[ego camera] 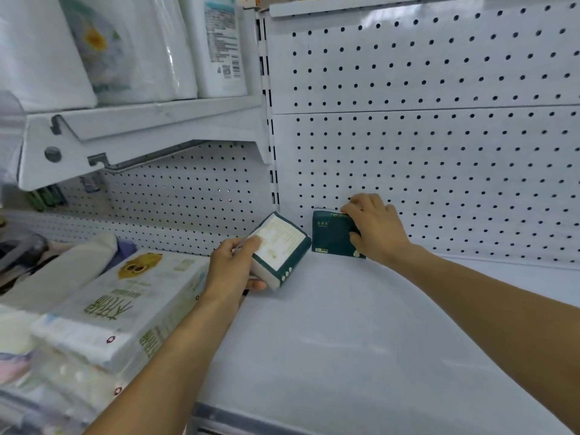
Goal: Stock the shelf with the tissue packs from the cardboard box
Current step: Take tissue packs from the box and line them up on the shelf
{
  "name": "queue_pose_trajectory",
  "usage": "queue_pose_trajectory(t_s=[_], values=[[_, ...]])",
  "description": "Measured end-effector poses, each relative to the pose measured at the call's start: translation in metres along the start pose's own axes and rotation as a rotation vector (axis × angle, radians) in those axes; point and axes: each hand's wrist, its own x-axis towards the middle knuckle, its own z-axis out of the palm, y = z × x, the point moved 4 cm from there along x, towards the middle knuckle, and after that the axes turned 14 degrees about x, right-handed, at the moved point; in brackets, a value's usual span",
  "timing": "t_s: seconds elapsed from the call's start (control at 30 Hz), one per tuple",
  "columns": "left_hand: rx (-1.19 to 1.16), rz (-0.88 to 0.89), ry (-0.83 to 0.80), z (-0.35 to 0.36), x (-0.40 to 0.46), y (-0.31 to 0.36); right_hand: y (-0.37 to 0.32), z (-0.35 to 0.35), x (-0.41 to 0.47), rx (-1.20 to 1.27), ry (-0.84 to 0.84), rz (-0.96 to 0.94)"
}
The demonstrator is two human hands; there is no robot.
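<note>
**Two tissue packs at the back of a white shelf**

The white shelf (361,340) fills the lower middle of the view; its pegboard back panel (439,136) rises behind it. The right hand (376,230), at about 12 o'clock on the shelf, is clamped on a dark green pack (331,235): fingers curl over the top edge and the thumb presses the front face. This pack stands upright on the shelf, its back against or just in front of the pegboard; which of the two cannot be told.

The left hand (232,265), at about 10 o'clock from the shelf's middle, is clamped on a second pack (279,249): fingers lie across the pale printed face and the thumb sits beneath. The second pack is tilted, held just above the shelf, its dark green edge turned toward the standing pack. The two packs are just beside each other; whether they touch cannot be told.

At 8 o'clock, left of the left forearm, lies a large clear-wrapped bundle (125,312) with green lettering. At 10 to 11 o'clock an upper shelf (150,120) carries white wrapped rolls (131,48). The cardboard box does not show in this view.
</note>
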Motion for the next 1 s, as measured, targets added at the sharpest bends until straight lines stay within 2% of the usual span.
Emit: queue_pose_trajectory(t_s=[0.07,0.17,0.23,0.27,0.33,0.43,0.5,0.6,0.7,0.8,0.87,0.93,1.0], values=[[-0.026,-0.014,-0.013,0.003,0.001,0.002,-0.010,-0.006,-0.007,0.069,0.050,-0.075],[-0.061,-0.033,-0.045,0.010,-0.003,0.012,-0.041,-0.011,-0.026,0.207,-0.035,-0.374],[-0.084,-0.041,-0.121,0.017,-0.009,0.021,-0.056,-0.013,-0.038,0.368,-0.049,-0.440],[-0.089,-0.048,-0.179,0.020,-0.015,0.025,-0.058,-0.017,-0.042,0.494,-0.019,-0.396],[-0.071,-0.081,-0.260,0.022,-0.021,0.029,-0.055,-0.027,-0.045,0.753,0.013,-0.180],[-0.012,-0.093,-0.258,0.020,-0.023,0.028,-0.048,-0.044,-0.048,1.103,-0.014,0.193],[-0.015,-0.064,-0.270,0.023,-0.025,0.030,-0.043,-0.052,-0.052,1.249,-0.049,0.348],[-0.033,-0.008,-0.308,0.034,-0.032,0.034,-0.040,-0.058,-0.058,1.243,-0.101,0.386],[0.023,0.064,-0.354,0.044,-0.039,0.037,-0.037,-0.062,-0.063,1.258,-0.083,0.410],[0.087,0.157,-0.490,0.056,-0.049,0.039,-0.036,-0.064,-0.068,1.375,-0.075,0.430],[0.037,0.172,-0.537,0.065,-0.052,0.039,-0.035,-0.060,-0.074,1.461,-0.123,0.470],[-0.050,0.168,-0.489,0.068,-0.051,0.044,-0.032,-0.056,-0.080,1.376,-0.170,0.483],[0.025,0.230,-0.403,0.067,-0.047,0.050,-0.022,-0.059,-0.087,1.139,-0.124,0.446]])
